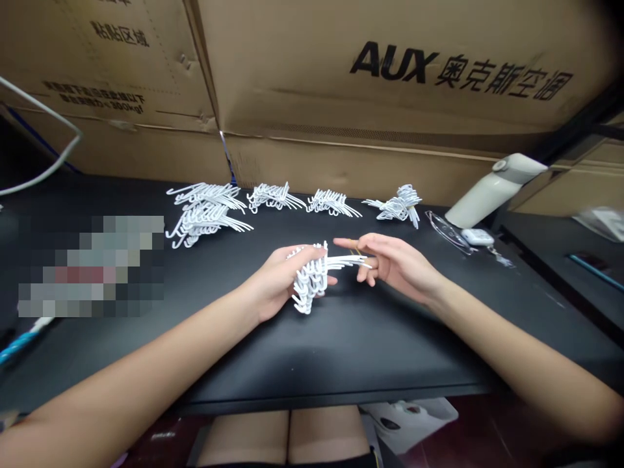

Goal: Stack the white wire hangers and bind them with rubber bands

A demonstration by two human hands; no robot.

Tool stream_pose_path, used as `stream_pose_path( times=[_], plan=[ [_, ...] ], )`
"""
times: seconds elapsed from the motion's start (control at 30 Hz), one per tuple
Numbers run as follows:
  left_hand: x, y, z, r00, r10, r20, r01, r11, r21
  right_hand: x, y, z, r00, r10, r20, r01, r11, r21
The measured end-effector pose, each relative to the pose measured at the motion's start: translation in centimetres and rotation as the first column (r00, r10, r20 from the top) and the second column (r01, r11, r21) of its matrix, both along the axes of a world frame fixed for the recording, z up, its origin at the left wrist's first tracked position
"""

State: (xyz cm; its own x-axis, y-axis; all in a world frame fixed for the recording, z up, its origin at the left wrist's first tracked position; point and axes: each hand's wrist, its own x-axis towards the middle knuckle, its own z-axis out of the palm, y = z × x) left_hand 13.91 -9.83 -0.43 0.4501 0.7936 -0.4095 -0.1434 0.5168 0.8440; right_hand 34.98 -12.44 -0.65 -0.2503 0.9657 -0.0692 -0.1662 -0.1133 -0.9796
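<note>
My left hand (280, 279) is wrapped round a bundle of white hooks (311, 283), whose curved ends hang down and whose straight ends point right. My right hand (390, 260) is at the straight ends, with a thin yellow rubber band (355, 249) looped on its fingers, the index finger stretched left. Behind my hands lie more white hooks: a large pile (207, 214) at the left, two smaller groups (273, 196) (332, 202) in the middle, and a bundle (400, 205) at the right.
The black table (312, 357) spans the view below tall cardboard boxes (365, 149). At the right are a cream bottle (482, 198), glasses (446, 233) and a small white case (478, 237). A blurred-out object (97, 270) lies left. Below the table edge is a white bag (414, 422).
</note>
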Motion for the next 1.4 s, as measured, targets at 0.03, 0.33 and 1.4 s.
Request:
stream_pose_path(
  times=[0.03,0.33,1.4],
  plan=[
    [0.0,0.0,0.0,1.0,0.0,0.007,0.0,1.0,0.0,0.0,-0.1,0.0,1.0,-0.005,0.022,0.004,0.999,0.04],
    [-0.2,-0.4,0.4,0.999,-0.011,0.047,0.011,1.0,-0.005,0.9,-0.6,0.8,0.982,-0.084,0.169,0.027,0.949,0.314],
    [-0.5,0.1,0.3,0.989,0.089,0.116,-0.096,0.994,0.054,-5.3,-1.3,-0.7,0.984,-0.164,0.067,0.146,0.965,0.218]
  ],
)
